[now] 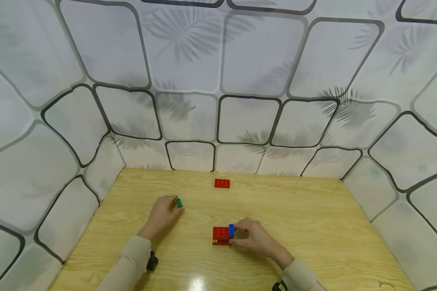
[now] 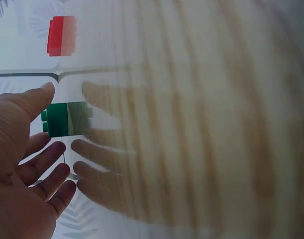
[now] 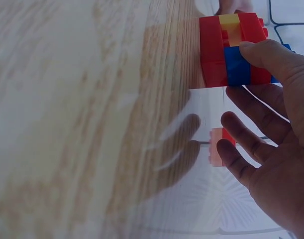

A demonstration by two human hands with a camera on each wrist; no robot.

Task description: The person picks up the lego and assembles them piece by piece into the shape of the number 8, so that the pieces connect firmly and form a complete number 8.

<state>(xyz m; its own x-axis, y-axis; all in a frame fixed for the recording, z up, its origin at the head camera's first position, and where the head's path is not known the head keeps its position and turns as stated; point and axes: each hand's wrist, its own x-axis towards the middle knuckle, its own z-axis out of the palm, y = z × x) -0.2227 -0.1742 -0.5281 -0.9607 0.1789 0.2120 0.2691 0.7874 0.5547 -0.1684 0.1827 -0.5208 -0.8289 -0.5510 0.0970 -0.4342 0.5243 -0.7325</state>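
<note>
On the table, my right hand (image 1: 256,238) pinches the right end of a toy brick stack (image 1: 220,233) between thumb and index finger. Red, yellow and blue bricks make up this stack, with a blue brick (image 1: 231,230) on top at its right end. In the right wrist view, the thumb lies against a lower blue brick (image 3: 236,67) and the other fingers are spread. My left hand (image 1: 162,214) reaches round a small green brick (image 1: 179,202), thumb and index finger on opposite sides. A gap shows between thumb and brick in the left wrist view.
A loose red brick (image 1: 222,183) lies farther back on the wooden table (image 1: 295,210), near the rear wall. Patterned white panels (image 1: 247,121) enclose the table at the back and both sides.
</note>
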